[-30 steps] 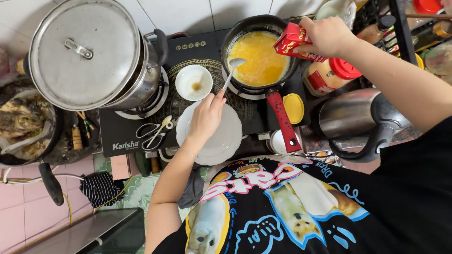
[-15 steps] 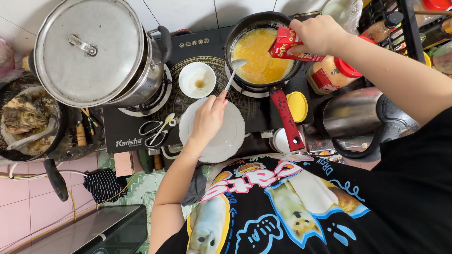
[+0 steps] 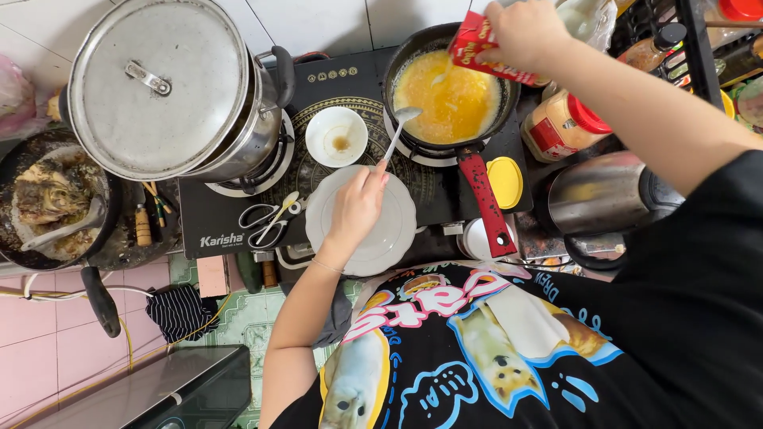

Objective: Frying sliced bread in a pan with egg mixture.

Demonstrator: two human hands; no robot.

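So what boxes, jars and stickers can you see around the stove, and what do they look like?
Red carton: tilted over the frying pan, held in the right hand; white and yellow print.
Jar: right of the pan; red lid, red and white label.
White logo: front left edge of the black cooktop.
Yellow lid: beside the pan's red handle.

I see a metal spoon point(image 3: 397, 133) held by its handle end, slanting up so its bowl hangs over the near rim of a black frying pan point(image 3: 421, 49) filled with yellow beaten egg point(image 3: 455, 99). A red carton point(image 3: 475, 49) tilts over the pan's far side, above the egg.
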